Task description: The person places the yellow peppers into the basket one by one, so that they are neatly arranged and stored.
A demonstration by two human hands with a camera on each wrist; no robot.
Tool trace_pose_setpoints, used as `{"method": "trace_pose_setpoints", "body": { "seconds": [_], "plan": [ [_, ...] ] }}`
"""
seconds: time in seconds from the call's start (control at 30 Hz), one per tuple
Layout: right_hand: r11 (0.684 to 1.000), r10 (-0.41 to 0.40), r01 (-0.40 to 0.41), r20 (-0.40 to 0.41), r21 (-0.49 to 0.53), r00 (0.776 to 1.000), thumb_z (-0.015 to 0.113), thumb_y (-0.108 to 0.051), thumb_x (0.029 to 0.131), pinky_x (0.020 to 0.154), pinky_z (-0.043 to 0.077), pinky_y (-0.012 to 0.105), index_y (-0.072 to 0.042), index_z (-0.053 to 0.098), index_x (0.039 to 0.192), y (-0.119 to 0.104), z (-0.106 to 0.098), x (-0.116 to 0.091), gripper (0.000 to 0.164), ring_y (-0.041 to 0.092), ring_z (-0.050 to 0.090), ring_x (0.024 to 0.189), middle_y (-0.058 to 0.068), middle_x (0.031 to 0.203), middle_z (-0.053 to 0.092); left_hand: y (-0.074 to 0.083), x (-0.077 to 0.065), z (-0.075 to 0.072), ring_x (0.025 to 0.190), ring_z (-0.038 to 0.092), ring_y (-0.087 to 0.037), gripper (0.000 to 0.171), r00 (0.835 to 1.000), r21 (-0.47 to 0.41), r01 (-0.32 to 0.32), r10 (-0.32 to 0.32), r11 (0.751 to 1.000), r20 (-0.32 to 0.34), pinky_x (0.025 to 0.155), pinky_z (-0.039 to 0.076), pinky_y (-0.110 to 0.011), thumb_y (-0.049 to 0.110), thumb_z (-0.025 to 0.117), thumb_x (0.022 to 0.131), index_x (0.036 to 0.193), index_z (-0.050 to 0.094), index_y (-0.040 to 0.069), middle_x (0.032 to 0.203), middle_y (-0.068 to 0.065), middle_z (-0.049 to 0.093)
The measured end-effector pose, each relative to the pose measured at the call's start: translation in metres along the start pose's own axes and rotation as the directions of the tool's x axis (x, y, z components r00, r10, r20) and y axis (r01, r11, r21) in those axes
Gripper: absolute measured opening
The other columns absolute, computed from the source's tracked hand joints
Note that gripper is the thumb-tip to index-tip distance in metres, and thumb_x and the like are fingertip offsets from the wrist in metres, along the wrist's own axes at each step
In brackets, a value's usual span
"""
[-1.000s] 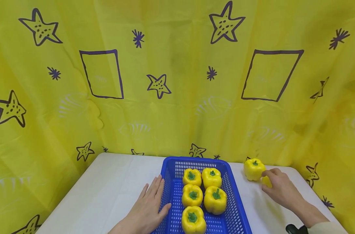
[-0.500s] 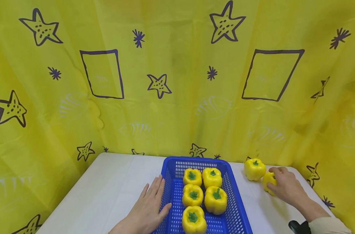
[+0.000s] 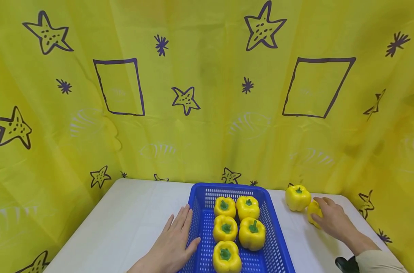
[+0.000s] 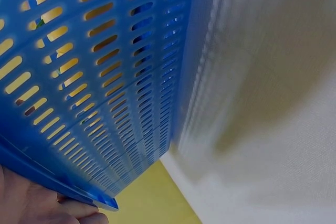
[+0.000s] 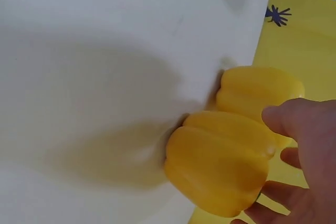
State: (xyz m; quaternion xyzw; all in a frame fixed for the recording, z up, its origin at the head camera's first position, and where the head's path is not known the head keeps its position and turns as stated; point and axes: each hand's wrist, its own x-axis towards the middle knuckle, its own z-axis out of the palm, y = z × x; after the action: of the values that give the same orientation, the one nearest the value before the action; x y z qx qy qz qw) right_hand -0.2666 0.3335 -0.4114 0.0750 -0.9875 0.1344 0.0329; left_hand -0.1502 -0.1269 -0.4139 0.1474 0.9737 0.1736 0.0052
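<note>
Already inside the blue, perforated plastic basket: five glossy yellow bell peppers. Remaining right of it: a sixth pepper, loose, and a seventh pepper, partly hidden, seemingly pinched by the right hand. Resting the straight-fingered left hand along basket's left rim.

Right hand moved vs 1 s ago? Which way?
Yes. In the head view the right hand has shifted slightly right, away from the blue plastic basket, which sits essentially where it was.

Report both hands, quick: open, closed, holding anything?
Left hand: open, touching the basket.
Right hand: closed round a pepper.
</note>
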Motion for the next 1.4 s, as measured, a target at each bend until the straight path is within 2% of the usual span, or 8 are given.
{"method": "trace_pose_setpoints", "body": {
  "seconds": [0.27, 0.43, 0.57, 0.77, 0.93, 1.1, 1.3, 1.4],
  "plan": [
    [0.998, -0.051, 0.051, -0.029, -0.021, 0.998, 0.067, -0.018, 0.090, 0.083, 0.041, 0.073, 0.012, 0.046, 0.133, 0.004, 0.008, -0.003, 0.057, 0.068, 0.043, 0.107, 0.047, 0.126, 0.042, 0.001, 0.000, -0.001, 0.153, 0.017, -0.035, 0.081, 1.000, 0.004, 0.002, -0.002, 1.000, -0.005, 0.121, 0.017, -0.062, 0.056, 0.042, 0.099, 0.156, 0.023, 0.001, 0.166, -0.015, 0.017],
    [0.998, -0.068, 0.067, -0.067, -0.016, 0.995, 0.070, -0.015, 0.087, 0.075, 0.044, 0.065, 0.010, 0.049, 0.129, 0.003, 0.008, -0.004, 0.053, 0.058, 0.050, 0.095, 0.041, 0.115, 0.049, 0.001, -0.001, -0.001, 0.153, 0.017, -0.035, 0.081, 1.000, 0.005, 0.003, -0.003, 1.000, -0.003, 0.121, 0.017, -0.062, 0.055, 0.043, 0.099, 0.156, 0.023, 0.001, 0.166, -0.016, 0.017],
    [0.998, -0.069, 0.067, -0.091, -0.020, 0.993, 0.070, -0.011, 0.085, 0.070, 0.045, 0.057, 0.006, 0.055, 0.122, 0.001, 0.007, -0.006, 0.043, 0.047, 0.052, 0.086, 0.032, 0.104, 0.054, 0.001, -0.001, -0.001, 0.153, 0.017, -0.035, 0.081, 1.000, 0.008, -0.001, 0.001, 1.000, -0.008, 0.121, 0.017, -0.061, 0.054, 0.043, 0.099, 0.156, 0.023, 0.001, 0.166, -0.016, 0.017],
    [0.998, -0.065, 0.063, -0.076, -0.026, 0.995, 0.070, -0.011, 0.086, 0.064, 0.044, 0.045, -0.001, 0.063, 0.113, -0.002, 0.004, -0.008, 0.030, 0.034, 0.051, 0.079, 0.020, 0.093, 0.056, 0.000, -0.001, -0.001, 0.153, 0.018, -0.036, 0.081, 1.000, 0.004, -0.001, 0.001, 1.000, -0.010, 0.121, 0.017, -0.062, 0.054, 0.044, 0.099, 0.156, 0.023, 0.000, 0.165, -0.017, 0.018],
    [0.997, -0.057, 0.053, -0.078, -0.052, 0.995, 0.074, -0.015, 0.084, 0.058, 0.045, 0.045, -0.004, 0.063, 0.115, 0.000, 0.003, -0.012, 0.034, 0.038, 0.049, 0.081, 0.027, 0.100, 0.052, 0.001, -0.001, -0.001, 0.153, 0.018, -0.036, 0.081, 1.000, 0.001, 0.000, 0.000, 1.000, -0.004, 0.121, 0.017, -0.062, 0.054, 0.043, 0.099, 0.156, 0.023, 0.000, 0.165, -0.017, 0.018],
    [0.997, -0.046, 0.042, -0.049, -0.070, 0.998, 0.075, -0.016, 0.083, 0.062, 0.047, 0.054, -0.005, 0.061, 0.117, 0.002, 0.003, -0.014, 0.039, 0.051, 0.049, 0.089, 0.038, 0.109, 0.051, 0.001, -0.001, 0.000, 0.153, 0.018, -0.036, 0.081, 1.000, -0.003, 0.000, 0.000, 1.000, -0.001, 0.120, 0.016, -0.062, 0.054, 0.043, 0.099, 0.156, 0.023, 0.001, 0.166, -0.017, 0.018],
    [0.994, -0.050, 0.049, -0.007, -0.102, 0.999, 0.077, -0.022, 0.080, 0.064, 0.046, 0.050, -0.007, 0.063, 0.116, 0.002, -0.001, -0.014, 0.042, 0.042, 0.051, 0.085, 0.028, 0.102, 0.059, 0.000, -0.001, 0.000, 0.153, 0.018, -0.036, 0.081, 1.000, 0.000, -0.002, 0.002, 1.000, -0.011, 0.120, 0.017, -0.062, 0.055, 0.043, 0.099, 0.156, 0.023, 0.001, 0.165, -0.017, 0.018],
    [0.997, -0.039, 0.041, 0.035, -0.065, 0.999, 0.078, -0.024, 0.080, 0.064, 0.047, 0.047, -0.006, 0.063, 0.117, 0.001, -0.001, -0.015, 0.044, 0.036, 0.052, 0.081, 0.024, 0.100, 0.056, -0.001, 0.000, 0.001, 0.153, 0.018, -0.036, 0.081, 1.000, 0.001, -0.003, 0.003, 1.000, -0.012, 0.120, 0.017, -0.062, 0.055, 0.043, 0.099, 0.156, 0.024, 0.000, 0.165, -0.017, 0.018]
  ]
}}
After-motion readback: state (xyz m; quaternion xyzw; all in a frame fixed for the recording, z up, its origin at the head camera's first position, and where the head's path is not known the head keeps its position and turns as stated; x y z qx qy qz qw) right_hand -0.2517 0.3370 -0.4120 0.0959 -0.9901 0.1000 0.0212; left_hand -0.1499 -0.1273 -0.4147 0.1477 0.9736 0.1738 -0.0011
